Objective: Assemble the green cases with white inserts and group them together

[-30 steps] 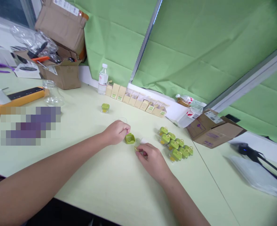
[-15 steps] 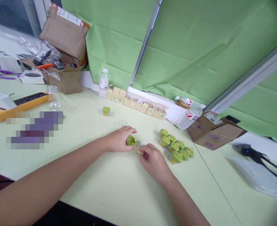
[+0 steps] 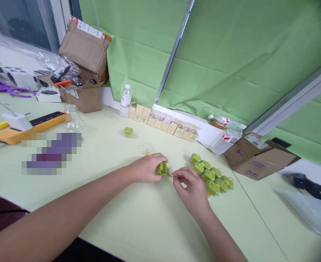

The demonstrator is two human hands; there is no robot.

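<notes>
My left hand is closed around a green lid, its hollow inside turned toward me. Just right of it, my right hand pinches a small pale yellow strip between thumb and fingertips; the fingers partly hide it. A small white object shows behind those fingertips, too blurred to name. Beyond my left hand lies a clear plastic container without a lid. To the right of my right hand stand several small clear containers with green lids and yellow loops. Another green-lidded container stands apart, farther back.
Small open cardboard boxes line the back edge beside a water bottle. A glass jar and an orange power strip are at left. Bottles and a carton stand at right.
My left hand has closed around the green lid and tilted its hollow more toward me. My right hand's fingers have opened out somewhat, with the strip at their tips. The view has shifted slightly.
</notes>
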